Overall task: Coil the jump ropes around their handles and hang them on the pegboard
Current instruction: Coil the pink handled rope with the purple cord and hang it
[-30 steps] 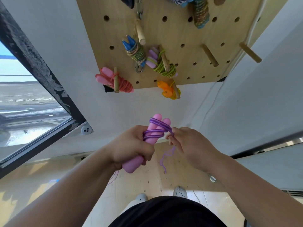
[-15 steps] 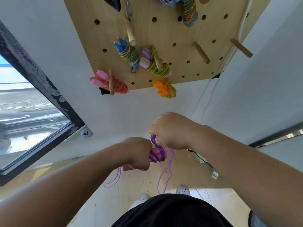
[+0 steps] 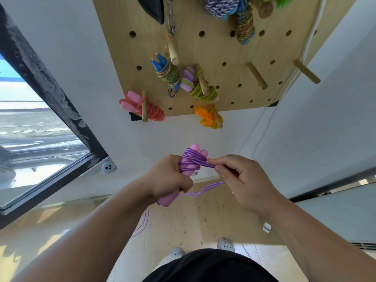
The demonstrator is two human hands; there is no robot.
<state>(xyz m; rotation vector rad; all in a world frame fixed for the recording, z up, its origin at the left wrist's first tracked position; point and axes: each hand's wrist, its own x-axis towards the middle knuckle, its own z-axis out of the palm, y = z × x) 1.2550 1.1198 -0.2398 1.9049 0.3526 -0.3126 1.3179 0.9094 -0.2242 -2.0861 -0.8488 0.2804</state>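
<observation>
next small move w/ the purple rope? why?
Probably carry the right hand round the pink handles for another wrap: the left hand clamps them, several turns of purple rope are on, and slack hangs below.

White walls [image 3: 305, 139] meet at a corner. A black-framed window [image 3: 50, 98] on the left lets in bright daylight, which falls across the pale wooden floor [image 3: 213, 216] below.

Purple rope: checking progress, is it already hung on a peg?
No: the purple rope is held between the left hand and right hand.
</observation>
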